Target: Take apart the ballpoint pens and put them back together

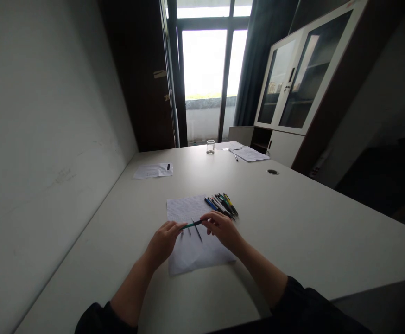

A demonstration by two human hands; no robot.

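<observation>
Between my two hands a green and black pen [190, 225] is held nearly level above a sheet of paper [202, 260]. The fingers of my left hand [164, 240] pinch its green end. At the dark end, my right hand [221, 228] closes thumb and fingers on it. Under the held pen a thin dark pen part [199, 233] lies slanted on the paper, with small pieces beside it that I cannot make out clearly. Just beyond my right hand, several pens [221, 204] in blue, white, black, green and yellow lie side by side at the paper's edge.
All this lies on a white table [119, 222] along a wall. Farther off are a glass [210, 147], papers [250, 153] with a pen [236, 157] next to them, and another sheet [150, 171] at left. A round cable hole [273, 172] sits near the right edge.
</observation>
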